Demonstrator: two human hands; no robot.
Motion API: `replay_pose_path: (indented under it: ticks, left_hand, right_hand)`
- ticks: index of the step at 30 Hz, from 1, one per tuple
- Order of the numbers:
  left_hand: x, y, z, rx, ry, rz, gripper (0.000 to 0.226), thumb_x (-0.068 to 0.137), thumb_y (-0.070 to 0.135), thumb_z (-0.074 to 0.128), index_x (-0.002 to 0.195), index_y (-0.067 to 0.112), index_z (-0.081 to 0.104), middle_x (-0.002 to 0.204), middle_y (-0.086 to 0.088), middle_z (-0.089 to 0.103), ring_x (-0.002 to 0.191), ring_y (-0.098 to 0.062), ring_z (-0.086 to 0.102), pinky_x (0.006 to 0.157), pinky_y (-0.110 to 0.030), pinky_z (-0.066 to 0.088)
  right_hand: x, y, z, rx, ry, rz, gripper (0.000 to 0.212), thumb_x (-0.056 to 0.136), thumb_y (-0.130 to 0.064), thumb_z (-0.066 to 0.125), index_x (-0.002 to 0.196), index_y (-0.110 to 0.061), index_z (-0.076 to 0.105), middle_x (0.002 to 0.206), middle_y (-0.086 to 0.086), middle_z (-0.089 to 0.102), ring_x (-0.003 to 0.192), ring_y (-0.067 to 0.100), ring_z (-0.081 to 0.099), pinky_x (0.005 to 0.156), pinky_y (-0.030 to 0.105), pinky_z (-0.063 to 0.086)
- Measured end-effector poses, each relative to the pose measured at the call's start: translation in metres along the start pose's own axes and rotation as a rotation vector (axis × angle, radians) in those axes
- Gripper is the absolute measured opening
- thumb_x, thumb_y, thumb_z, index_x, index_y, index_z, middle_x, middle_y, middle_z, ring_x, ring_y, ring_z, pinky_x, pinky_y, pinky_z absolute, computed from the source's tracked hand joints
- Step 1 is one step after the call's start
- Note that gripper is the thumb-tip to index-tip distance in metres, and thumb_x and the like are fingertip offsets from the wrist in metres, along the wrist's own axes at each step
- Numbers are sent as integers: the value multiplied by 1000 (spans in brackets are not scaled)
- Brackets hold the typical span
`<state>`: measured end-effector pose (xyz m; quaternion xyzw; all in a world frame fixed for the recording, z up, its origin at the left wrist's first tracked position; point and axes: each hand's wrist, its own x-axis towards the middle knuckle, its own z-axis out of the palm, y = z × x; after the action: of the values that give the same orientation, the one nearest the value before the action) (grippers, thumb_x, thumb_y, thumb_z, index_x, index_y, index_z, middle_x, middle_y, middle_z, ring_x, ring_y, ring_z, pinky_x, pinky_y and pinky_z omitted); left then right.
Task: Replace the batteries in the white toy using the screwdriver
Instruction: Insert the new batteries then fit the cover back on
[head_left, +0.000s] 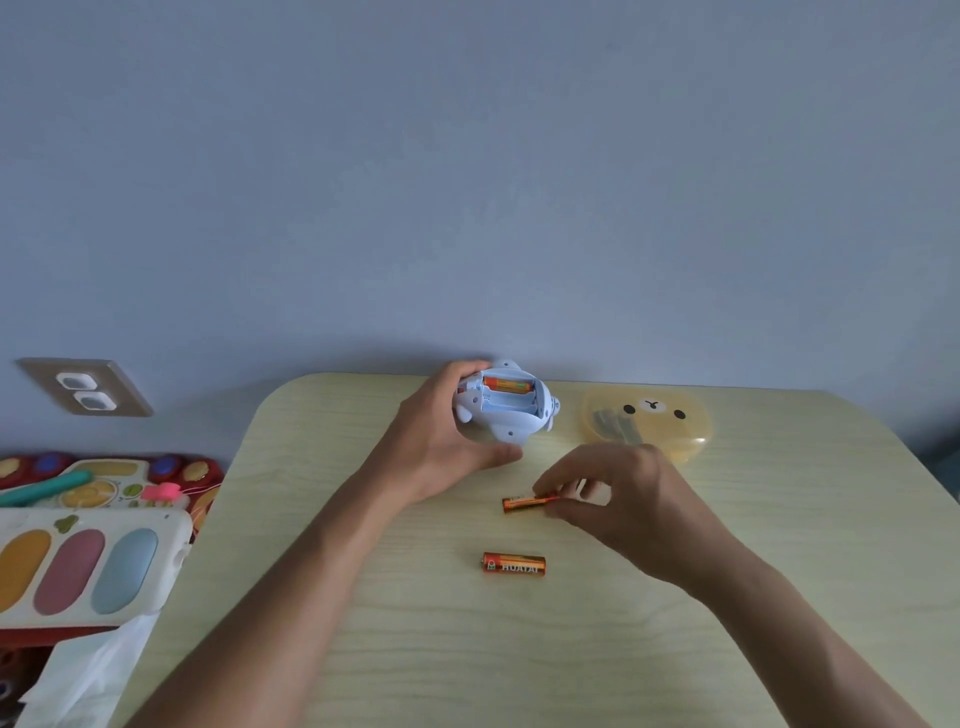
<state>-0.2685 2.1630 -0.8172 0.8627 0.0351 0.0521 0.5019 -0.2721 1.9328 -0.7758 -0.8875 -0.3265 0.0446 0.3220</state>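
Here your white plastic animal toy (506, 410) sits belly-up on the pale wood-grain table (727, 571) by a blue-grey wall (467, 182), one battery in its open compartment. Your left hand (441, 441) grips it; your right hand (618, 499) pinches an orange battery (522, 503) just beside.

Your bench (727, 597): toy (506, 410) far centre | lidded box (647, 423) right of it | two batteries (514, 565) nearer you.

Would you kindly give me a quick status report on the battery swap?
Left hand steadies white plastic toy, compartment open, one battery seated. Right hand pinching orange battery on table. Second orange battery lies loose nearby.
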Motion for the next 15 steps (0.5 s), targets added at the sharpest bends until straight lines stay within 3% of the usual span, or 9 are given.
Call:
replay_pose_path:
  ticks: [4,6,9,15]
  left_hand:
    - [0,-1,0,-8,-3,18,86,59,39,95,133,44,51,119,27,64,110,6,58,89,-11,45]
    - [1,-2,0,-23,-5,33,88,57,42,93,134,44,51,121,26,65,113,2,60,96,-22,50]
    - [1,-3,0,-32,-9,46,88,56,41,92,135,45,51,123,25,66,116,-1,61,100,-32,52]
    - [1,-3,-1,-14,2,47,91,59,38,94,138,42,49,123,24,65,113,4,59,93,-20,49]
  right_hand:
    - [17,-4,-14,265,168,125,17,77,-9,83,85,-25,81,76,-13,75,72,4,68,68,7,46]
    - [31,-5,-16,317,260,146,15,79,-9,81,86,-23,81,75,-13,76,71,1,68,68,8,48]
    - [53,-5,-12,214,339,141,15,81,-8,78,88,-21,81,76,-13,75,73,1,68,67,6,48]
    - [75,-5,-2,-5,280,115,16,82,-7,75,91,-18,81,75,-5,68,68,9,59,64,15,44]
